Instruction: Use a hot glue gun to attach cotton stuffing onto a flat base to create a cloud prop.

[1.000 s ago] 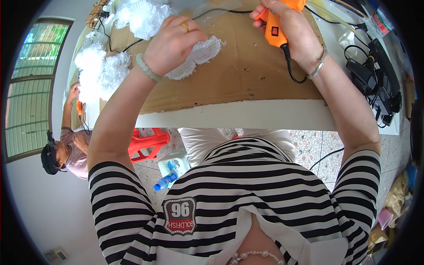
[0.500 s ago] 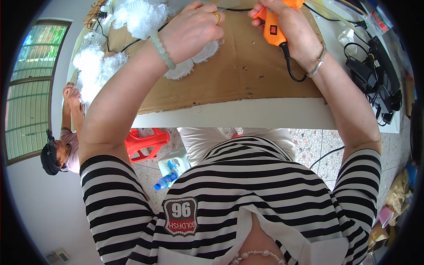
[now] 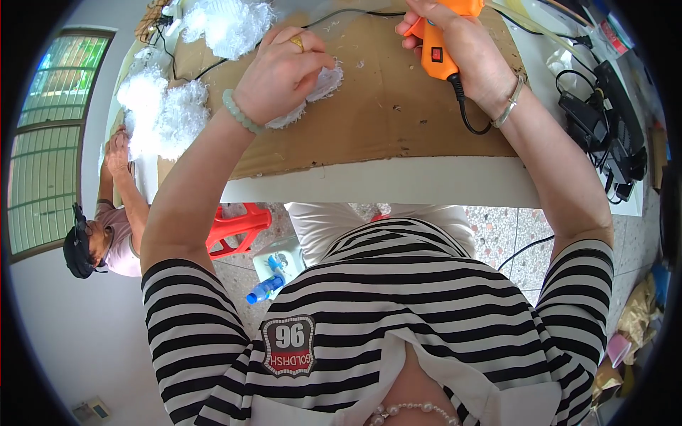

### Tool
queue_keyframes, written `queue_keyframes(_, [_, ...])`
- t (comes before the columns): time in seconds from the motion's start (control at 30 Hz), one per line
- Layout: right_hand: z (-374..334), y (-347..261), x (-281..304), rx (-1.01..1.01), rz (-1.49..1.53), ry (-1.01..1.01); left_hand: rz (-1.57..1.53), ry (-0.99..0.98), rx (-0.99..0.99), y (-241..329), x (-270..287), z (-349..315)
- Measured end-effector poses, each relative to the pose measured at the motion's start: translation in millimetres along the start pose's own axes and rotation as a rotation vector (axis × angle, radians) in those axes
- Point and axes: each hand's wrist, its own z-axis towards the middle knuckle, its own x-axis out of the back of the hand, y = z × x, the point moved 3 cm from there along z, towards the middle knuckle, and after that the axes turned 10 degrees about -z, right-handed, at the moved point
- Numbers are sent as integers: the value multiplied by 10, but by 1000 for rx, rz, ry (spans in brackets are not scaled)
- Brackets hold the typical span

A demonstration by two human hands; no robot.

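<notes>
Below both hands, a sheet of brown cardboard (image 3: 426,142) covers much of the white surface (image 3: 383,186); I judge it is laid there to keep glue drips and loose fibres off the top. My right hand (image 3: 474,53) is wrapped round an orange glue gun (image 3: 442,69), handle toward me and red switch (image 3: 436,55) facing up, so the switch can be read without turning the tool. From the handle's lower end the black cord (image 3: 460,103) bends down beside my right wrist, an arrangement that appears to keep it out from between my hands.

My left hand (image 3: 284,74) is curled, thumb and forefinger drawn toward each other, above a white frayed piece (image 3: 327,84) that it partly covers. The fingertips are poorly seen from this angle, and I cannot tell whether they pinch anything. The piece lies on the cardboard, within easy reach of both hands.

Left of my left hand rests a white fluffy bundle (image 3: 163,110); just beyond that hand lies a second bundle (image 3: 227,28). Both seem placed for that hand's reach. Right of my right wrist, black adapters (image 3: 586,124) are grouped with their leads, well apart from the fibres.
</notes>
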Motion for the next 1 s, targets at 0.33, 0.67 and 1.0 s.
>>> queue_keyframes(0.33, [-16, 15, -28, -8, -42, -46, 62, 117, 268, 167, -53, 9])
queue_keyframes(0.67, [-44, 47, -12, -16, -29, -71, -406, 237, 638, -19, -200, -198])
queue_keyframes(1.0, [-97, 26, -84, -31, -120, -63, -446, 186, 594, -82, -103, -230])
